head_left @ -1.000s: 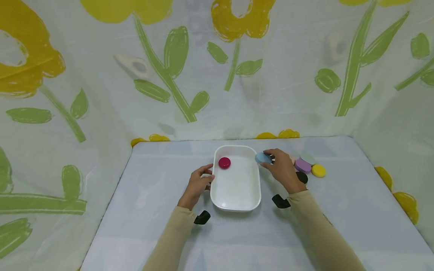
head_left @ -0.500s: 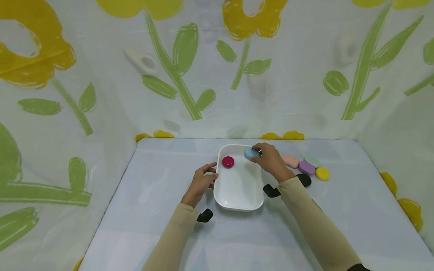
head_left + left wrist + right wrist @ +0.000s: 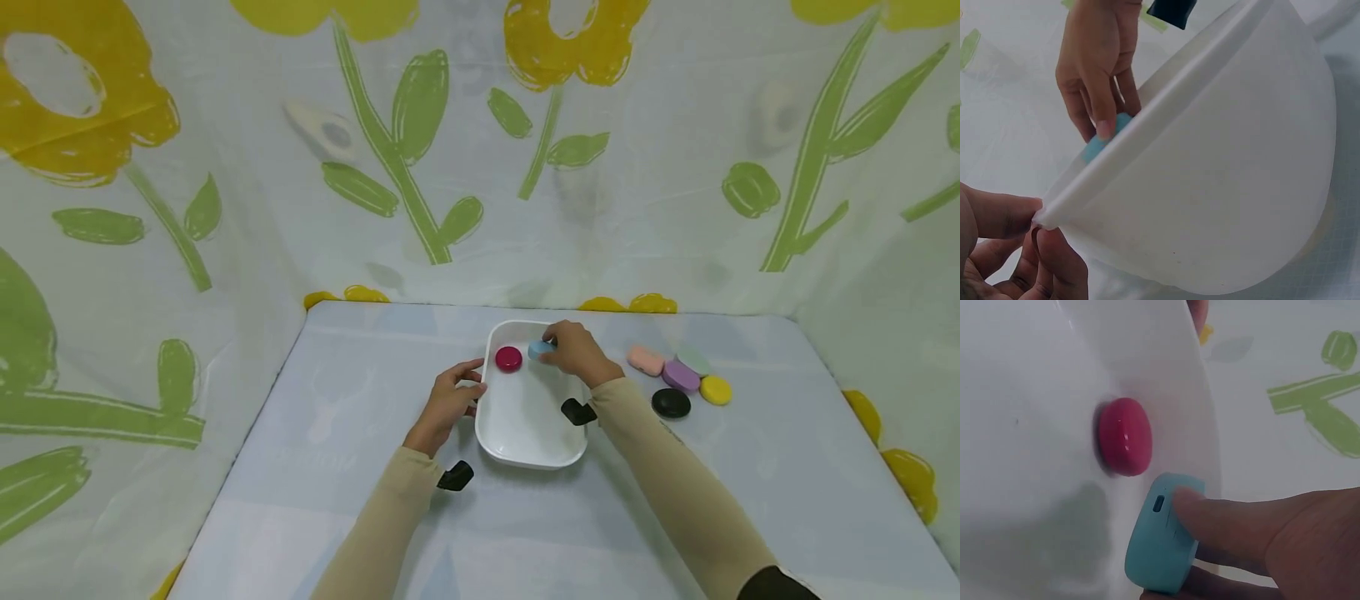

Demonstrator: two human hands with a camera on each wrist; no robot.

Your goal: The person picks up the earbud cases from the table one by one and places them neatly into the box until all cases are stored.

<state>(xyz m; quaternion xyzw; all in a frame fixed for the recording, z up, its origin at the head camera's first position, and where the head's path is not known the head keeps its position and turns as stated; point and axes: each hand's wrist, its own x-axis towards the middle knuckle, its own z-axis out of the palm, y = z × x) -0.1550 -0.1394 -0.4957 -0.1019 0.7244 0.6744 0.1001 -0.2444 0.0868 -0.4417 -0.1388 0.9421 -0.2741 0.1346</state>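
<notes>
My left hand [image 3: 444,407] pinches the left rim of a white rectangular tray [image 3: 529,433] between thumb and fingers, seen close up in the left wrist view. Over the tray's far end, my right hand [image 3: 577,350] holds a light blue rounded case [image 3: 1161,540] by its sides; a small dark slot shows on one face. Just to the left of that case, a glossy crimson rounded piece [image 3: 508,359] lies on the tray floor. In the left wrist view the near tray wall hides the lower part of the blue case.
On the table right of the tray lie a pink piece [image 3: 646,360], a purple one [image 3: 681,376], a pale green one [image 3: 693,359], a yellow disc [image 3: 716,389] and a black oval [image 3: 671,403]. A flower-patterned cloth [image 3: 645,233] rises behind the table.
My right hand has carried the light blue case leftward from the tray's right rim to inside the far end, beside the crimson piece. My left hand stays on the rim.
</notes>
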